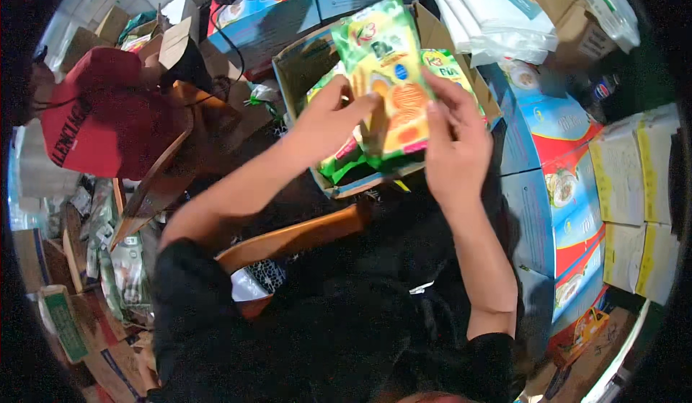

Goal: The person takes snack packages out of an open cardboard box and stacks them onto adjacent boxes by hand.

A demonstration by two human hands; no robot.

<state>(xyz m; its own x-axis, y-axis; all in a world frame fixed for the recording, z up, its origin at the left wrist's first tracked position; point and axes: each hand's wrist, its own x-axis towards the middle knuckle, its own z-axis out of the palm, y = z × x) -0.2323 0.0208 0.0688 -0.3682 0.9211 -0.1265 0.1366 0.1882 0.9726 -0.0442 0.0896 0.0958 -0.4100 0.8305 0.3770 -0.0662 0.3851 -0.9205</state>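
A green and yellow snack packet (pixel 395 57) with pictures of round pastries on it stands tilted between my hands. My left hand (pixel 333 118) is closed on its left edge, with the thumb lying across the front. On the right edge, the fingers and thumb of my right hand (pixel 458 133) are closed as well. Beneath the packet is an open cardboard box (pixel 295 68). Similar green packets (pixel 450 68) sit inside this box, partly hidden by the held one and by my hands.
Blue and red printed cartons (pixel 530 194) are stacked on the right, with more behind the box. White plastic-wrapped bundles (pixel 497 14) lie at the far right. Someone in a red shirt (pixel 115 114) is at the left, near a brown wooden chair (pixel 155 169). A black cable (pixel 231 42) hangs nearby.
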